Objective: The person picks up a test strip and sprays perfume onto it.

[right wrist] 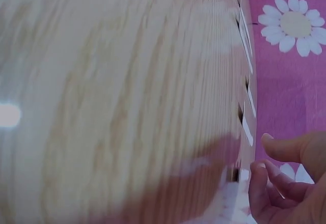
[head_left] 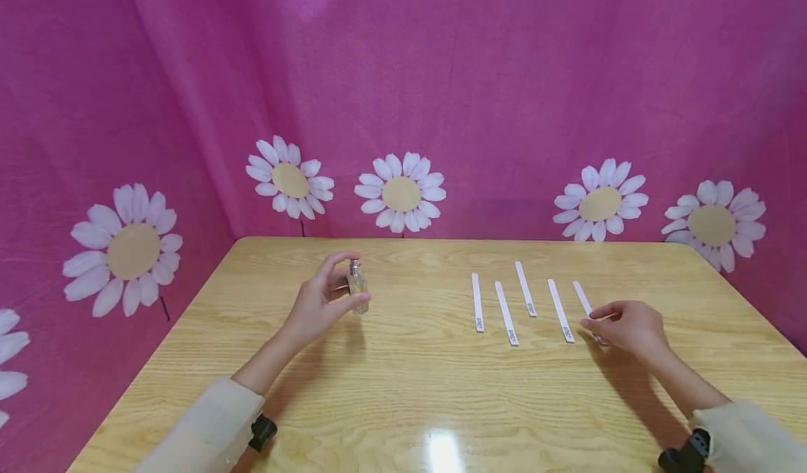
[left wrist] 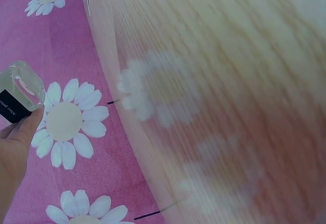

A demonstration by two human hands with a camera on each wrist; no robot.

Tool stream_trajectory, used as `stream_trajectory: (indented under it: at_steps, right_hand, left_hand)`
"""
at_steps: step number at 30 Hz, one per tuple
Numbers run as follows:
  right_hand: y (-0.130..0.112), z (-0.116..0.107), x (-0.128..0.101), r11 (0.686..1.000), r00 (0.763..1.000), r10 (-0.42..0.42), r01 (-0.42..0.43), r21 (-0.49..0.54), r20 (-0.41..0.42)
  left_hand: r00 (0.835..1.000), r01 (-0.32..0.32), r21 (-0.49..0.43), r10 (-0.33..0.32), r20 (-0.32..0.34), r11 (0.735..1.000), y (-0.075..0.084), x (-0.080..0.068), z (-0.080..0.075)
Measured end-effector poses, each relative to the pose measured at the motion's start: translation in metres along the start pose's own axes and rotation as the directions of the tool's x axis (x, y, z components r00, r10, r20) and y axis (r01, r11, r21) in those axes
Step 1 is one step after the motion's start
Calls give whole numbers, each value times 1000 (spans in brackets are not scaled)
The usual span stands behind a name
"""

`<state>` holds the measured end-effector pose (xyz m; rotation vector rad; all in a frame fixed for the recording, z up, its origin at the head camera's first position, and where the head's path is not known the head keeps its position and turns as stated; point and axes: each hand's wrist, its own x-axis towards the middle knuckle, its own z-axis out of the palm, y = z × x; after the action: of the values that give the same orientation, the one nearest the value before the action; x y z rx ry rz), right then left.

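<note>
- Left hand (head_left: 318,305) holds a small clear glass bottle (head_left: 357,286) upright just above the wooden table (head_left: 403,389), at about 10 o'clock from table centre; thumb and fingers curled round its sides.
- Risk, as I judge it: grip sits on smooth glass walls with fingertips only. A slip would drop the bottle onto the table, and it could tip or spill.
- Right hand (head_left: 627,326) at 3 o'clock, fingers bent and closing on the near end of the rightmost paper strip (head_left: 586,305). Whether it is already pinched I cannot tell.
- Risk: the strip lies flat and thin, so fingers may slide over it or nudge the neighbouring strip (head_left: 560,310).
- Bottle: squarish, transparent, pale liquid, metallic neck. The left wrist view shows a dark label (left wrist: 11,107).
- Five white strips lie in a loose row, apart.
</note>
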<state>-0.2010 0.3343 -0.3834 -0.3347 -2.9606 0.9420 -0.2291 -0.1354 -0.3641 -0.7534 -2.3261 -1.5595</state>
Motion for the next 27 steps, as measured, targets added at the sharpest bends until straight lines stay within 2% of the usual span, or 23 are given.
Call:
stream_trajectory:
  at_steps: [7,16,23,27]
  right_hand:
    - [-10,8,0,999,999,-47,47,-9,-10]
    - [-19,17,2,998,997,-54,55,-15,48]
    - [-23,19,5,992,995,-95,95,-79,3]
    - [-24,17,9,994,996,-87,87,-64,10]
  left_hand:
    - [1000,-9,-4,9,8,1000,0,-1,1]
    - [1000,-2,15,2,8,1000,2,-1,2]
    - [1000,-6,12,6,5,1000,2,-1,1]
    - [1000,-11,12,11,4,1000,2,0,0]
